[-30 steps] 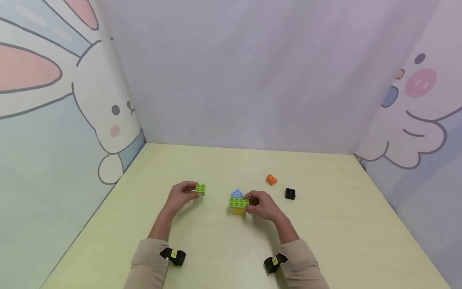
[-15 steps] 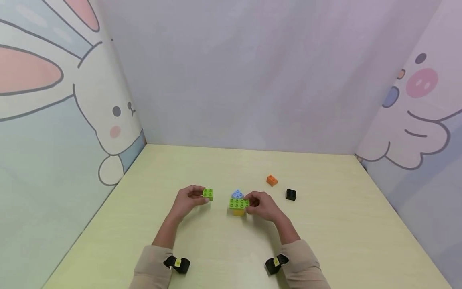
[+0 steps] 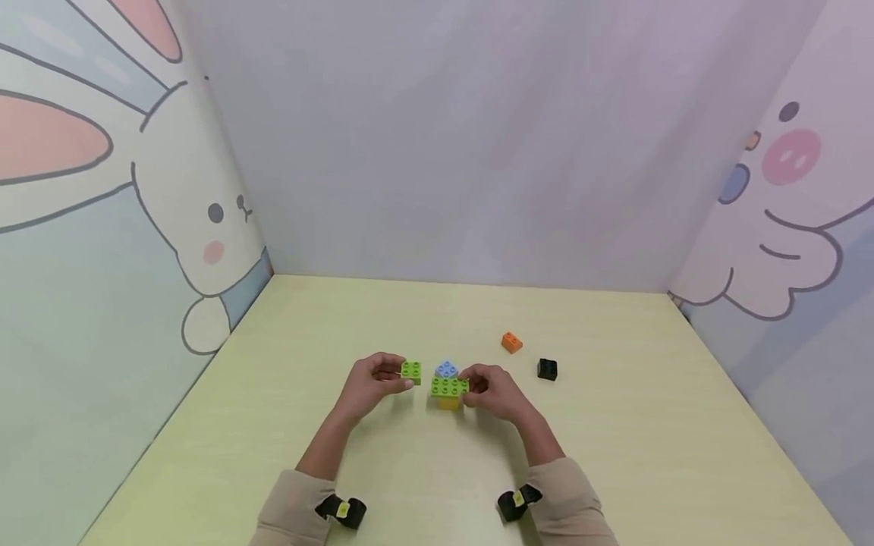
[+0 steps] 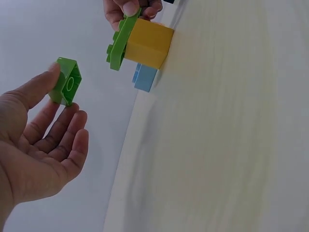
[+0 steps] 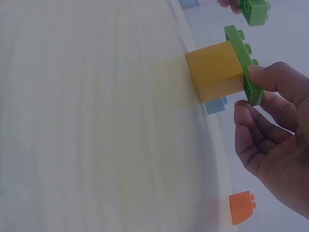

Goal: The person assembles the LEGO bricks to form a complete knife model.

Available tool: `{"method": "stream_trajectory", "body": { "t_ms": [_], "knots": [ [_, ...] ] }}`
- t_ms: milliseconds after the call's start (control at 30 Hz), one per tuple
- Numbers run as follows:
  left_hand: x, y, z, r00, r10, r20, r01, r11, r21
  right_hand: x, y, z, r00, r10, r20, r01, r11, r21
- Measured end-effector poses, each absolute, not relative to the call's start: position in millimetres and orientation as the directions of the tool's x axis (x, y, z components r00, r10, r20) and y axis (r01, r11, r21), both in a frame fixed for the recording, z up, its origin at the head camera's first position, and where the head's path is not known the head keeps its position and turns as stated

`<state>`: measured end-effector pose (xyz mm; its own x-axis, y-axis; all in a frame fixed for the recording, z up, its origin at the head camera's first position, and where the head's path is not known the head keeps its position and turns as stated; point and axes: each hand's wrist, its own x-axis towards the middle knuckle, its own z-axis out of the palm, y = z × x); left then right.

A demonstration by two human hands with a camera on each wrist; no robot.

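- Head view: a small green brick (image 3: 411, 371) is pinched by the left hand (image 3: 372, 385) at the centre of the frame, just left of a short stack. The stack's green plate (image 3: 449, 387) is pinched at its right end by the right hand (image 3: 495, 392); it sits on a yellow brick (image 3: 448, 403), with a light blue brick (image 3: 447, 369) just behind. An orange brick (image 3: 511, 343) and a black brick (image 3: 547, 369) lie apart, to the right, on the pale yellow-green table (image 3: 614, 425). All pieces look like hard, glossy moulded plastic with round studs.
- Left wrist view: the small green brick (image 4: 66, 81), at upper left, is held only between thumb tip and fingertips, hollow underside showing, the other fingers loosely spread. So light a pinch on slick plastic could let it slip or twist, so that its sockets would miss the studs.
- Right wrist view: the green plate (image 5: 245, 65), at upper right, is seen to overhang the boxy yellow brick (image 5: 215, 70). If pressure were put on the overhang, the plate could be levered off or the stack tipped on the smooth table.
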<state>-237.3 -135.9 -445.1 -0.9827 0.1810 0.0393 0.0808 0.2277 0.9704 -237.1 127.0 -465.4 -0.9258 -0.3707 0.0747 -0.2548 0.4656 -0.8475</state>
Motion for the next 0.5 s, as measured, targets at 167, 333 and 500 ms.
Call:
{"method": "stream_trajectory", "body": {
  "t_ms": [167,333,500],
  "knots": [
    [-234,-124,-445,-0.975,0.217,0.043,0.095,0.235,0.967,-234,127,-465,-0.931,-0.358,0.077,-0.249,0.464,-0.85],
    [-232,-117,-446,-0.971,0.237,0.041,0.094,0.218,0.971,-234,126,-465,-0.925,-0.369,0.086,-0.259,0.451,-0.854],
    [-231,-111,-449,-0.964,0.26,0.052,0.108,0.205,0.973,-234,126,-464,-0.925,-0.371,0.08,-0.255,0.451,-0.855]
  ]
}}
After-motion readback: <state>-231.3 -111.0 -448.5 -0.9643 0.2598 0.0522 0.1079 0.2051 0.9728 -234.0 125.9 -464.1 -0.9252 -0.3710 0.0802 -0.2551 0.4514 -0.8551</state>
